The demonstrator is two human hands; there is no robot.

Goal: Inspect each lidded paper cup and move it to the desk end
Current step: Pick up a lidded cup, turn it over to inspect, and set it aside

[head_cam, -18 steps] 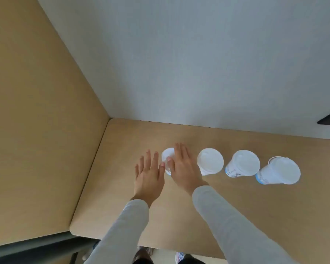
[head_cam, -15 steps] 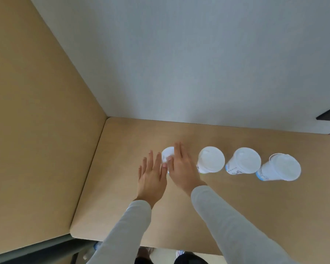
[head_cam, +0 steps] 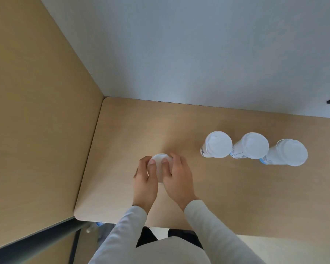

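Cups: four lidded paper cups on the tabletop (head_cam: 236, 197), all with white plastic lids on, so contents cannot be seen. Held cup (head_cam: 160, 168) sits between both hands, well apart from and left of the row of three, nearer the tabletop's rounded left end. Left hand (head_cam: 145, 180) wraps its left side, fingers (head_cam: 144, 161) curled around the far edge, thumb pressed on the lid rim. Right hand (head_cam: 176, 178) wraps the right side, fingers (head_cam: 176, 159) curled over the far rim, thumb on the lid top. Both hands closed on the held cup; whether its base touches the tabletop or is lifted cannot be told, hands hide it. Only the round white lid and a strip of white wall show between the thumbs. Row of three stands upright to the right of the held cup: first cup (head_cam: 217, 144), middle cup (head_cam: 252, 146) just beside it, lids nearly touching, and last cup (head_cam: 290, 152) just beside that. Each has a white flat lid with a raised ring, white wall with small dark print and a blue band near the base. Light grey sleeves (head_cam: 213, 221) cover both forearms. Tabletop is pale wood laminate with rounded corners, backed by a grey-white wall (head_cam: 198, 54) behind the row and a tan wooden panel (head_cam: 36, 111) to the left of the held cup.
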